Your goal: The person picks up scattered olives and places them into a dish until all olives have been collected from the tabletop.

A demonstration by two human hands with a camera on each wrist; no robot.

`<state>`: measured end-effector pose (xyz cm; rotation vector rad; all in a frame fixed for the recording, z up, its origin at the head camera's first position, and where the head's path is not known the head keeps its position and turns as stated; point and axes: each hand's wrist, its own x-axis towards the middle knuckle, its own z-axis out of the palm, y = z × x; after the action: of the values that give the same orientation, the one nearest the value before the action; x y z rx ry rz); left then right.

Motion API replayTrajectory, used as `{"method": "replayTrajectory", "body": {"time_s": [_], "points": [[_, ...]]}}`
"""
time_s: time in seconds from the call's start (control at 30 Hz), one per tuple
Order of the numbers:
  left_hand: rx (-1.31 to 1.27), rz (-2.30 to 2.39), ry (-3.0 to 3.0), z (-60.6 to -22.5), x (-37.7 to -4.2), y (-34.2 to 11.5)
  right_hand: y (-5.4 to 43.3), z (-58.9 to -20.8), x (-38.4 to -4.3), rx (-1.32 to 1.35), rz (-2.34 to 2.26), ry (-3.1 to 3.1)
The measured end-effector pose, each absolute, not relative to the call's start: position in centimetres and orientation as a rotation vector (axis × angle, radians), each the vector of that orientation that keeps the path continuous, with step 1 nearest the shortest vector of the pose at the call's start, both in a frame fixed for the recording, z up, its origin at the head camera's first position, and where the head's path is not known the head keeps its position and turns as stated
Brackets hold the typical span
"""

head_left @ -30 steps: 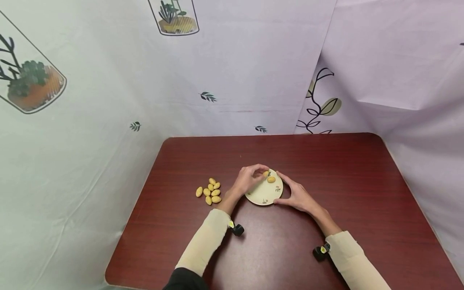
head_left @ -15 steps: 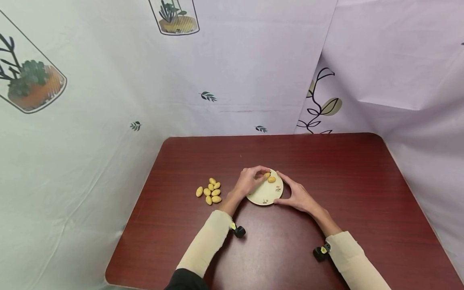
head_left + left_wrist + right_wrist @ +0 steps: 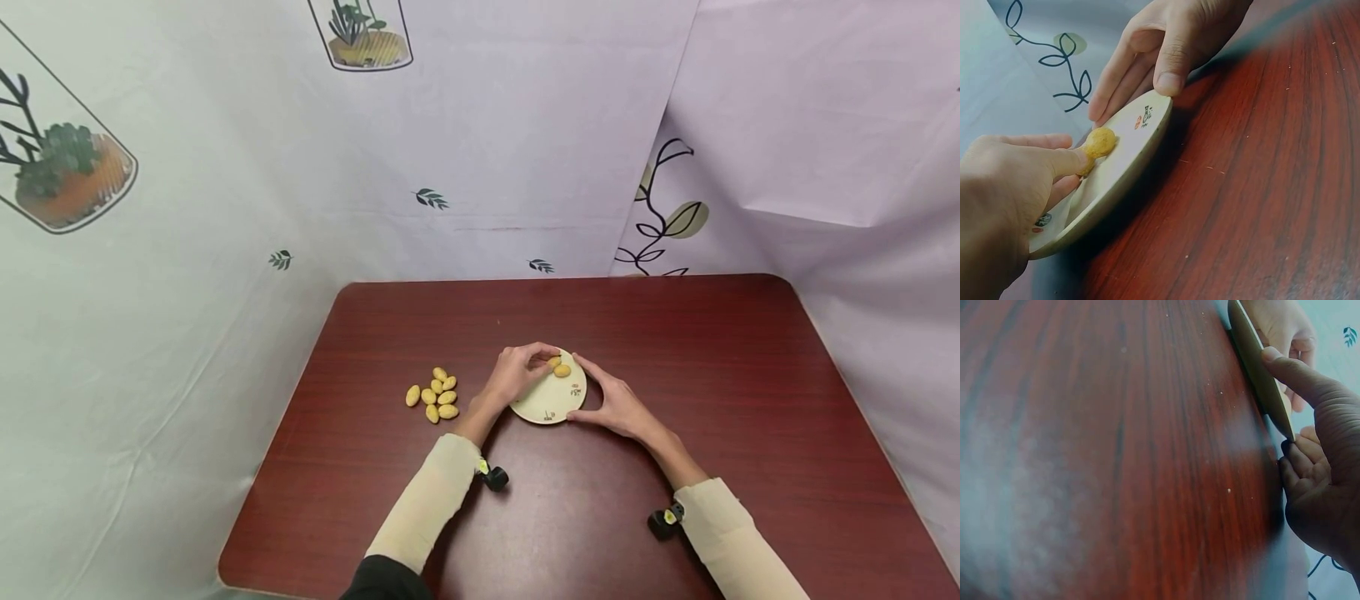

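A shallow cream plate (image 3: 543, 404) with small printed marks lies near the middle of the table. Over its left side, my left hand (image 3: 512, 375) pinches a yellow oval piece (image 3: 554, 362) between thumb and fingers, low over the plate. A second yellow piece (image 3: 562, 371) lies right beside it on the plate; in the left wrist view a rough, rounded yellow piece (image 3: 1101, 142) shows just past the thumb. My right hand (image 3: 618, 407) holds the plate's right rim, thumb at the near edge and fingers at the far edge. The right wrist view shows its thumb (image 3: 1297, 375) on the rim.
Several more yellow oval pieces (image 3: 429, 397) lie loosely grouped on the dark red table (image 3: 645, 308), left of my left forearm. A pale patterned cloth (image 3: 480, 150) hangs behind and at both sides of the table.
My left hand has shifted slightly right, and the pinched piece now sits closer to the other on the plate. The last half second shows almost no motion; my right hand stays still.
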<state>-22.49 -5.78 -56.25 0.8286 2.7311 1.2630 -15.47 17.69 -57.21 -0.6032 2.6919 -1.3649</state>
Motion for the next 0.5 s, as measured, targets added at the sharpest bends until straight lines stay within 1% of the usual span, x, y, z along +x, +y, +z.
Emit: {"method": "replayTrajectory", "body": {"time_s": [0.5], "points": [[0.792,1.339,2.707,-56.23,-22.4,-5.83,17.71,-57.33,-15.42,-0.607,-1.365,2.712]]}}
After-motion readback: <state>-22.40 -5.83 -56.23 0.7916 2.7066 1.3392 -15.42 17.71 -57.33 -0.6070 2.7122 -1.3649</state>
